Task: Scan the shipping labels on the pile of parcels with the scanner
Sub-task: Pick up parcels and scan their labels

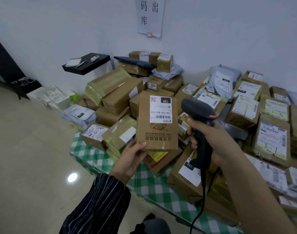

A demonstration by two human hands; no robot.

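Observation:
My left hand (133,157) grips the bottom edge of a flat brown cardboard parcel (157,132) and holds it upright above the pile. Its white shipping label (160,109), with a barcode, faces me near the top of the parcel. My right hand (210,137) grips the handle of a black corded scanner (199,114), whose head sits just right of the label. The pile of parcels (120,98) covers a low surface under a green checked cloth (144,179); most are brown boxes, some grey bags.
A black shelf (87,63) with a pen and a notepad juts from the white wall at the left. White packaging (51,97) lies on the tiled floor (26,157). A paper notice (151,16) hangs on the wall. The scanner's cable (197,215) trails down toward me.

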